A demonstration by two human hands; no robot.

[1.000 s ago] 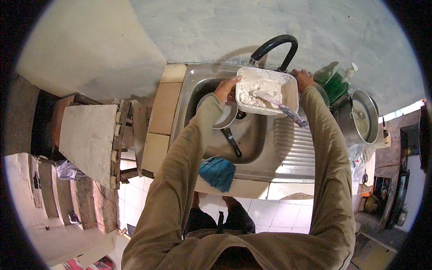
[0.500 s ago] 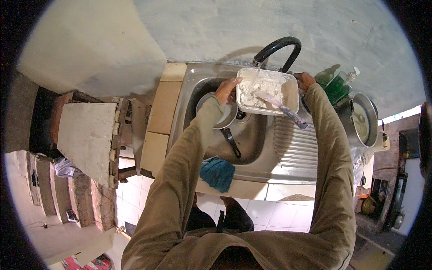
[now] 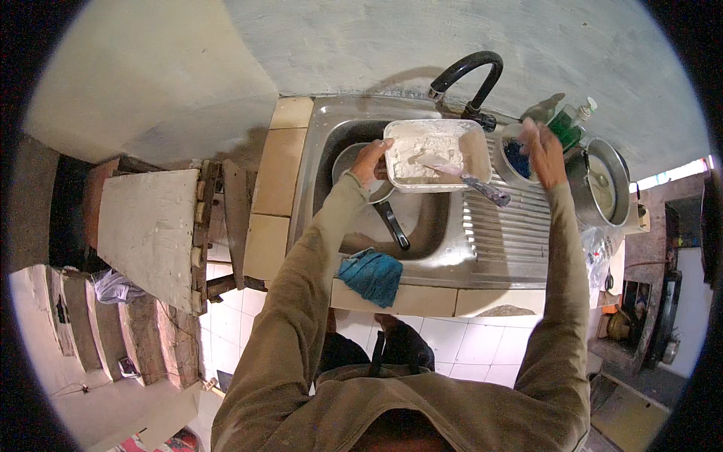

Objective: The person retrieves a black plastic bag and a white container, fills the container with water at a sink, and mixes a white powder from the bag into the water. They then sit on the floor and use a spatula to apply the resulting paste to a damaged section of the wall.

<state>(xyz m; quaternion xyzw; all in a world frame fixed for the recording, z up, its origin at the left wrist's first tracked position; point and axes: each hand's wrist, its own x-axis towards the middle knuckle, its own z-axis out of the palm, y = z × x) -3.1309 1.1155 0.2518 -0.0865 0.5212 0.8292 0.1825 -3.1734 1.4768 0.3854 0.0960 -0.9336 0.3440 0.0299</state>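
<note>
My left hand (image 3: pixel 369 162) grips the left side of a white rectangular plastic tub (image 3: pixel 480 135), held over the sink. Lumpy white paste (image 3: pixel 422 154) lies in the tub. A spatula (image 3: pixel 482 188) with a mottled purple-grey handle leans across its near rim. To the right, my right hand (image 3: pixel 545 151) hovers by a bowl (image 3: pixel 503 157) containing a blue scouring pad (image 3: pixel 517 157); its fingers are smeared by motion. Below the tub, a pan with a black handle (image 3: pixel 393 226) sits in the steel sink (image 3: pixel 440 245), partly hidden by my left hand.
A black curved tap (image 3: pixel 471 64) rises behind the tub. Right of the ribbed drainboard (image 3: pixel 504 233) stand a green soap bottle (image 3: pixel 568 128) and a metal pot (image 3: pixel 621 188) with a ladle. A blue-green cloth (image 3: pixel 370 276) hangs over the front edge.
My right hand has left the tap's base and moved right to the bowl. The water stream over the tub no longer shows. The tub has shifted slightly left, still in my left hand.
</note>
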